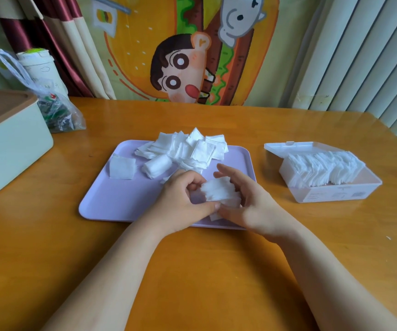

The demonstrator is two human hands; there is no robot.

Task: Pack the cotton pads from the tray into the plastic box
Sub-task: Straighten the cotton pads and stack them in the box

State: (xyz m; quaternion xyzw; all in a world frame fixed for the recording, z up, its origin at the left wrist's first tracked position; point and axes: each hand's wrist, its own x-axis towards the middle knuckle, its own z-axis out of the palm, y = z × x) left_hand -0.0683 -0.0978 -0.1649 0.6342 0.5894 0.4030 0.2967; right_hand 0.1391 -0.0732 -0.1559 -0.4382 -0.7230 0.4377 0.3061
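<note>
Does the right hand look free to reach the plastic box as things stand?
Probably yes: only bare table separates the right hand, holding cotton pads, from the open plastic box.

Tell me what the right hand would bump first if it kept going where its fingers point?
Probably the pile of cotton pads at the far side of the tray. The right hand, holding a pad stack with the left hand, points away and leftward; depth is unclear.
</note>
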